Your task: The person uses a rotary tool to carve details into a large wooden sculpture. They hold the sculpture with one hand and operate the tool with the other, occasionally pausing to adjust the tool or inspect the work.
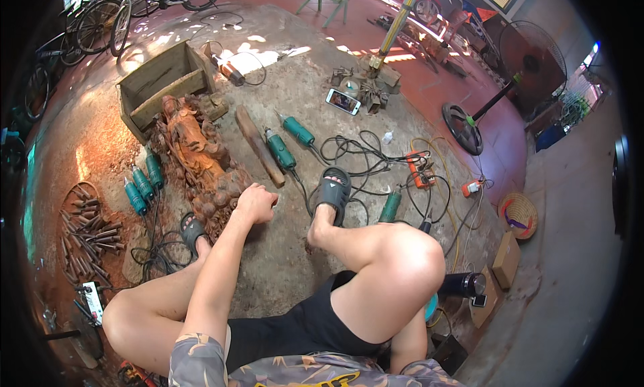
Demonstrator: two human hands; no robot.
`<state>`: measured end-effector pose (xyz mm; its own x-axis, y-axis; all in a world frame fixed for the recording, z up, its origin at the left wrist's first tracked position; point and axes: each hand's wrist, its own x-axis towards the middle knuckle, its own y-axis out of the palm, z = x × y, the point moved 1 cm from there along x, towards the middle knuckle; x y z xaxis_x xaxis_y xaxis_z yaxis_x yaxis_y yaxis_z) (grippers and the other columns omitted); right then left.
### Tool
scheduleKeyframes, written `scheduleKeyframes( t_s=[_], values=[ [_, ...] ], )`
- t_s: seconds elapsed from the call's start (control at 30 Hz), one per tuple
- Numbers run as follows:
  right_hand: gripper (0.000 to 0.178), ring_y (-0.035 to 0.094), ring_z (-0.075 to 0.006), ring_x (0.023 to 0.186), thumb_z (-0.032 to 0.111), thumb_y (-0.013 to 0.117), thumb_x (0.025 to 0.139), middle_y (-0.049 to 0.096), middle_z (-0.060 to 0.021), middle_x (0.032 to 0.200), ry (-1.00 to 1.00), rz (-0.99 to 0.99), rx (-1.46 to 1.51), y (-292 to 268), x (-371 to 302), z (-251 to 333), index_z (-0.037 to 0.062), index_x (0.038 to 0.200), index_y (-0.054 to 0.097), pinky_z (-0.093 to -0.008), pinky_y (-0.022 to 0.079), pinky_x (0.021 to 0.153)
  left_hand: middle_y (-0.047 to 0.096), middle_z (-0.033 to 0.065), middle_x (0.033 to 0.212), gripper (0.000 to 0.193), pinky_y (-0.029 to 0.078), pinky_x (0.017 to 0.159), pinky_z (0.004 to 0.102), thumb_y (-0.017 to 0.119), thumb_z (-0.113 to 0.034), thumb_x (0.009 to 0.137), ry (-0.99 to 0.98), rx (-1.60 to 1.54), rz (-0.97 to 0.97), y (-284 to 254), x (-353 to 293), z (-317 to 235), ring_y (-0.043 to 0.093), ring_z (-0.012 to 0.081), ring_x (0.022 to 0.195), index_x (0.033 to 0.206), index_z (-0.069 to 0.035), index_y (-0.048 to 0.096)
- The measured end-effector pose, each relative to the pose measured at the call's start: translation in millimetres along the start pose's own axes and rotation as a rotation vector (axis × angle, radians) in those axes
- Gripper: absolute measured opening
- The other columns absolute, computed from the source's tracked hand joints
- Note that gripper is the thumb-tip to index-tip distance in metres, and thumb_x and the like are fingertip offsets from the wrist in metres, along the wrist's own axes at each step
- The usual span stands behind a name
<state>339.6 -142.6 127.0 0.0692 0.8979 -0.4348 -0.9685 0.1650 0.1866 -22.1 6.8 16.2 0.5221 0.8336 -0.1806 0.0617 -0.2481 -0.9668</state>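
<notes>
My left hand (pixel 257 202) is beside the lower right edge of a reddish-brown carved wooden figure (pixel 191 138), which lies tilted on the floor with its head away from me. The fingers are curled closed, and whatever they may hold is hidden. Whether the hand touches the carving I cannot tell. My right forearm (pixel 409 343) runs down behind my raised right knee, its hand out of sight. Just beyond my left hand lies a long wooden stick (pixel 258 145). Two green handheld power tools (pixel 280 151) rest to the right of it.
A wooden box frame (pixel 164 85) stands behind the carving. More green tools (pixel 142 185) and a pile of chisels (pixel 90 232) lie left. Black cables (pixel 362 152), an orange electrical unit (pixel 421 169) and a phone (pixel 343 102) are right. A standing fan (pixel 530 61) is at far right.
</notes>
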Motion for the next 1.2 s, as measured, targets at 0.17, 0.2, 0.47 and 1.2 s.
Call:
scheduleKeyframes(
  t_s=[0.17,0.2,0.47,1.2],
  values=[
    [0.025,0.074,-0.0157,0.101,0.000,0.073,0.097,0.080,-0.0102,0.113,0.077,-0.009,0.035,-14,-35,-27,-0.0018,0.121,0.076,-0.0319,0.059,0.093,0.079,0.0108,0.095,0.021,0.050,0.103,0.0391,0.069,-0.021,0.079,0.010,0.024,-0.033,3,1,-1,0.072,0.0270,0.105,0.096,-0.016,0.080],
    [0.025,0.074,-0.0158,0.102,0.001,0.073,0.097,0.079,-0.0102,0.113,0.089,-0.006,0.044,-14,-34,-31,-0.0018,0.121,0.076,-0.0320,0.059,0.093,0.078,0.0114,0.094,0.022,0.050,0.104,0.0396,0.070,-0.022,0.079,0.012,0.004,-0.041,4,0,-2,0.071,0.0279,0.105,0.098,-0.015,0.080],
    [0.024,0.074,-0.0167,0.102,0.002,0.072,0.098,0.079,-0.0102,0.113,0.102,0.093,0.095,9,23,-29,-0.0020,0.122,0.076,-0.0328,0.059,0.094,0.078,0.0117,0.092,0.022,0.051,0.101,0.0383,0.072,-0.022,0.075,0.006,-0.005,-0.060,3,2,-1,0.072,0.0278,0.104,0.094,-0.015,0.080],
    [0.024,0.073,-0.0191,0.104,0.006,0.069,0.102,0.078,-0.0104,0.114,0.279,0.141,0.133,24,-6,-80,-0.0026,0.123,0.074,-0.0350,0.058,0.095,0.078,0.0126,0.093,0.023,0.051,0.102,0.0387,0.073,-0.021,0.074,-0.034,-0.010,-0.027,3,11,-6,0.072,0.0284,0.103,0.094,-0.014,0.081]
  ],
)
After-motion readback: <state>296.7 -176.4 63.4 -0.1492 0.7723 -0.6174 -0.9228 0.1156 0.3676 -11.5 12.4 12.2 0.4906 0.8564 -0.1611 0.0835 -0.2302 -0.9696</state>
